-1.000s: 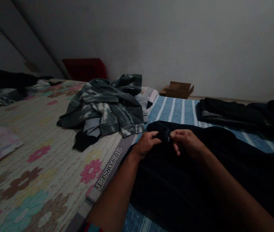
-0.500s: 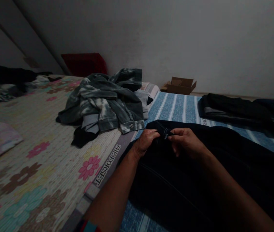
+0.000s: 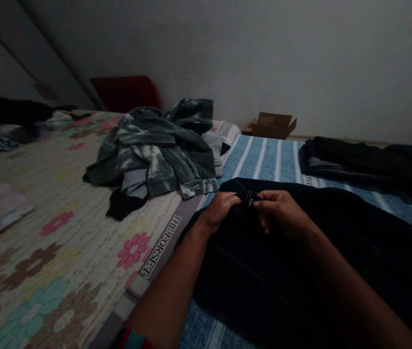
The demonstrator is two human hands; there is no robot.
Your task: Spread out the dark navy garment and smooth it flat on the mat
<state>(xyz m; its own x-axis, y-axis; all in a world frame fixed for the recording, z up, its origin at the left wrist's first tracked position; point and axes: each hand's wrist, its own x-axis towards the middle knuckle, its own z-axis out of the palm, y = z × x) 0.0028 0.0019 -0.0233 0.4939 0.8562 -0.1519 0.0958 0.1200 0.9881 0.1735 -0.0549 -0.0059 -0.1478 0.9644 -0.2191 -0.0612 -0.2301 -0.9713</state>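
Dark trousers lie spread flat on a blue striped sheet, with the waist end toward the far side, just beside the border of a flowered mat. They seem to lie flat like this so that both hands can work at the top edge without lifting the cloth.

Left hand rests on the left part of the waistband, and its fingers are curled and pressed together on the dark cloth. Right hand comes from the other side; its thumb and first finger pinch a small piece of the waistband, where a little light spot shows, perhaps a button or a clasp, but the room is too dark to say which. The two hands almost meet, so this small part sits between the fingertips of both, and the rest of the trousers stretches back under the forearms toward the person.

A heap of grey mottled clothes lies on the mat, near the left hand but not touching it. Folded dark clothes lie on the sheet, well apart to the right. A cardboard box stands on the floor by the wall, and a red cushion leans in the corner.
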